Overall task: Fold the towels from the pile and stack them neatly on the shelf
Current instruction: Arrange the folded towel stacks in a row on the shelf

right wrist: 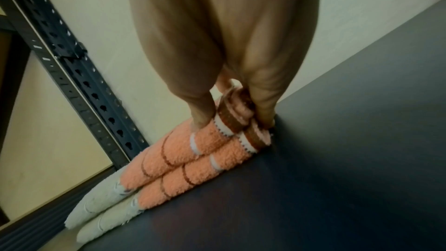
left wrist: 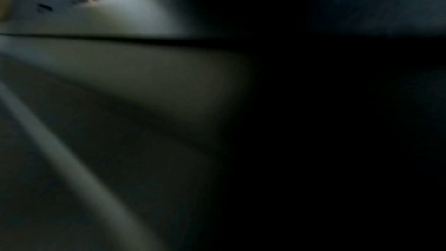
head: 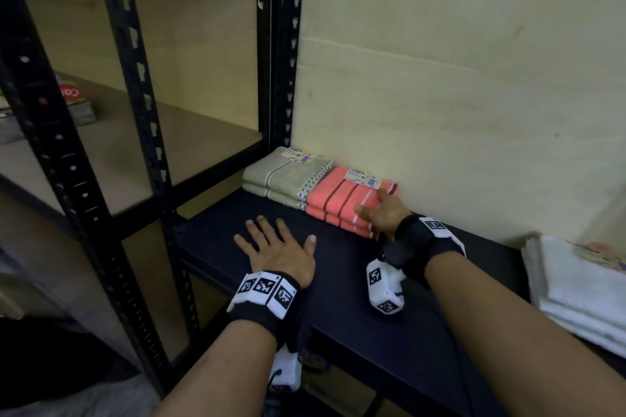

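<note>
A folded orange striped towel (head: pixel 338 203) lies on the dark shelf (head: pixel 355 301) against the wall, touching a folded beige towel (head: pixel 281 176) on its left. My right hand (head: pixel 374 203) grips the orange towel's right end. In the right wrist view the thumb (right wrist: pixel 200 114) presses on top of the orange towel (right wrist: pixel 183 159) and the fingers (right wrist: pixel 263 110) wrap down its end; the beige towel (right wrist: pixel 96 207) lies beyond. My left hand (head: pixel 274 240) lies flat on the shelf in front of the towels, fingers spread, holding nothing. The left wrist view is dark and blurred.
A pile of white towels (head: pixel 582 288) sits at the shelf's right end. Black perforated uprights (head: pixel 281 78) stand at the back left corner. The neighbouring rack on the left has a wooden board with a stack of books (head: pixel 76 101). The wall runs close behind the towels.
</note>
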